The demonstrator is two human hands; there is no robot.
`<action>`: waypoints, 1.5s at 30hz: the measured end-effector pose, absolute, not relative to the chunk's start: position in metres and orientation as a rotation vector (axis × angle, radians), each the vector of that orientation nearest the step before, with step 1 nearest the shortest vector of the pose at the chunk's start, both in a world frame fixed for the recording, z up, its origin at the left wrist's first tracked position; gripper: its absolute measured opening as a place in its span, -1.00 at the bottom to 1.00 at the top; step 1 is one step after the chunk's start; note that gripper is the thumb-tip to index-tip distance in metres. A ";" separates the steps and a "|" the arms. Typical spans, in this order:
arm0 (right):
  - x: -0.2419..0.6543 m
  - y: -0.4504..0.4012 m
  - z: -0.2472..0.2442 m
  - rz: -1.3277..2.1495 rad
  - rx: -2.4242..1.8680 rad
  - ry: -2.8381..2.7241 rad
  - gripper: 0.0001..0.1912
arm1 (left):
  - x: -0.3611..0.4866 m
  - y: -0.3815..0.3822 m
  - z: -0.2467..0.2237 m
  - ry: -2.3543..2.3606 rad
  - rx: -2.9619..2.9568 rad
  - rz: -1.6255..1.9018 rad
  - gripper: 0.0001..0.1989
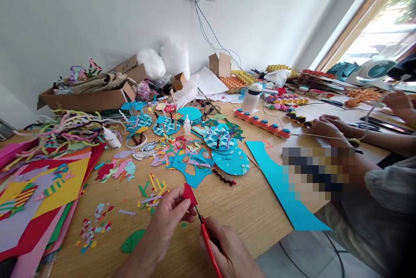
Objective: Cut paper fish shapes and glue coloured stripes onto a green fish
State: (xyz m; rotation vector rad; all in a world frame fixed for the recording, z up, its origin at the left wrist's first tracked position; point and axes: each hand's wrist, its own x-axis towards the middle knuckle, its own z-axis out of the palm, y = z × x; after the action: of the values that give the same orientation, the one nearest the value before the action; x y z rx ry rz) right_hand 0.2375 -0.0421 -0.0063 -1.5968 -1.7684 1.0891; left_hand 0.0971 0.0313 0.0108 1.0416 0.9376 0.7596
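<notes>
My left hand [169,215] pinches a small piece of red paper [190,193] between thumb and fingers above the table's near side. Red-handled scissors [207,238] are gripped in my right hand [229,247], and their blade tips meet the paper's lower edge. How far the blades are apart is hard to see. Below my left wrist lies a green paper fish [132,241]. Thin paper strips [156,189] and tiny coloured scraps [97,226] are scattered to the left. Just beyond my hands is a cut blue paper piece [191,171].
Stacked coloured paper sheets [74,178] cover the left side. Glue bottles [112,138], blue paper discs [230,163] and a brown pipe cleaner [224,177] lie ahead. A long blue paper strip [279,187] reaches the right edge, near another person's hands [328,128].
</notes>
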 end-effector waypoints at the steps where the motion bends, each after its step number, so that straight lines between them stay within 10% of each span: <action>1: 0.238 -0.042 -0.006 1.091 -1.597 -1.764 -0.73 | 0.097 0.031 0.011 0.932 1.040 0.751 -0.84; 45: 0.238 -0.044 -0.017 1.019 -1.562 -1.718 -0.64 | 0.099 0.026 0.006 0.863 0.952 0.686 -0.84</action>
State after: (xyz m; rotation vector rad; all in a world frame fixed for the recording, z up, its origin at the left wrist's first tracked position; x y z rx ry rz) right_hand 0.2381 -0.0436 -0.0167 -1.5617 -1.7184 1.0185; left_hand 0.0991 0.0264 0.0057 0.9522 0.8634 0.6859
